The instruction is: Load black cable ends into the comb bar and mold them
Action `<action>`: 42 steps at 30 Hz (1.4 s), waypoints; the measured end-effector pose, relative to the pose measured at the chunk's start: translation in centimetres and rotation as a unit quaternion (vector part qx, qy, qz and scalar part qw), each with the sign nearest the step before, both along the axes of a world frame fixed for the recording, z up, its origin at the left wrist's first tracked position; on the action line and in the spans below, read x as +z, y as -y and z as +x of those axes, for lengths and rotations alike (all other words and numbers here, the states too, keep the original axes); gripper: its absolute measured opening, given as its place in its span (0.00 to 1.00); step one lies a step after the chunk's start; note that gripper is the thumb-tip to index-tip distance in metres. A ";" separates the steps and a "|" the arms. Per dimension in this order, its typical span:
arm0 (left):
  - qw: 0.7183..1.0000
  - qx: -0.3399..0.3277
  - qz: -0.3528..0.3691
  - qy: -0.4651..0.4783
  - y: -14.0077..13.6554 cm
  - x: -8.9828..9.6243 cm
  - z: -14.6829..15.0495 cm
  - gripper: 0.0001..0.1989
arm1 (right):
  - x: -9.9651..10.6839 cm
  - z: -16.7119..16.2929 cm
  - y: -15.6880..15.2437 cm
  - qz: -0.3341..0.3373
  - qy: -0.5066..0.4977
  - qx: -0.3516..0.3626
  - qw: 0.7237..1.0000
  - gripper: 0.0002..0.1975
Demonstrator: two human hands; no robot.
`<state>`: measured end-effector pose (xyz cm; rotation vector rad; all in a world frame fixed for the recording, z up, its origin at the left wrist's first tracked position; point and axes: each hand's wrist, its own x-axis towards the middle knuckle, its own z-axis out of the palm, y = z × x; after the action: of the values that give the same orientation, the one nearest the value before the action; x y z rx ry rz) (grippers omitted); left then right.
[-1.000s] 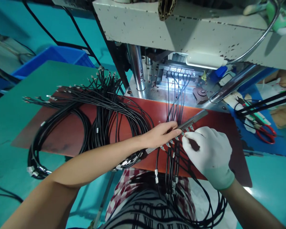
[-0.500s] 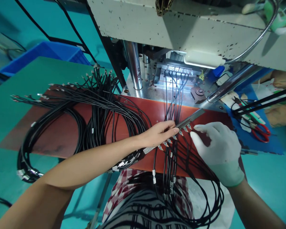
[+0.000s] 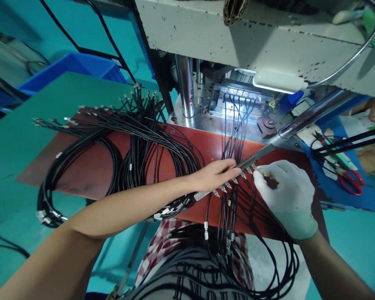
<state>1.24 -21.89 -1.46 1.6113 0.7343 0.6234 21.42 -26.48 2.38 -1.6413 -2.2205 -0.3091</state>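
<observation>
My bare left hand (image 3: 215, 174) is closed around a long grey metal bar (image 3: 260, 155), which slants up to the right above the red-brown board (image 3: 190, 214). Along the bar's lower edge sits a row of small metal connectors (image 3: 235, 180). Black cables (image 3: 251, 208) hang below this row toward my lap. In a white glove, my right hand (image 3: 286, 193) has its thumb and forefinger pinched on the connector (image 3: 254, 167) at the right end of the row. The fingertips partly cover that connector.
Beyond the board stands a press with steel posts (image 3: 185, 85) and a lit metal mould (image 3: 237, 104) holding several cable ends. Coiled black cable bundles (image 3: 112, 162) lie at left. Red-handled scissors (image 3: 351, 182) lie on a blue surface at right, near another person's hand.
My right thumb and forefinger have closed onto the end connector; before, they were apart beside it. My left hand keeps its hold on the bar. The whole view has shifted slightly.
</observation>
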 end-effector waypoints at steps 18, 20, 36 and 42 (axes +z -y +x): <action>0.999 0.015 -0.044 0.023 0.0 0.0 0.2 0.17 | 1.6 -4.3 1.7 -0.056 0.059 0.131 0.988 0.11; 0.998 0.016 -0.050 0.020 0.0 0.0 0.2 0.17 | 1.4 -4.3 1.5 -0.053 0.047 0.131 0.989 0.09; 0.999 0.026 -0.039 0.014 -0.1 0.1 0.1 0.18 | 0.8 -4.2 3.8 -0.010 0.104 0.143 0.984 0.04; 0.998 0.030 -0.046 0.023 0.0 0.2 0.1 0.18 | 0.6 -5.2 3.6 -0.004 0.121 0.126 0.985 0.09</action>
<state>1.38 -21.91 -1.25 1.4902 0.7691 0.6581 16.21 -30.10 2.97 -1.3660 -2.5796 -0.4518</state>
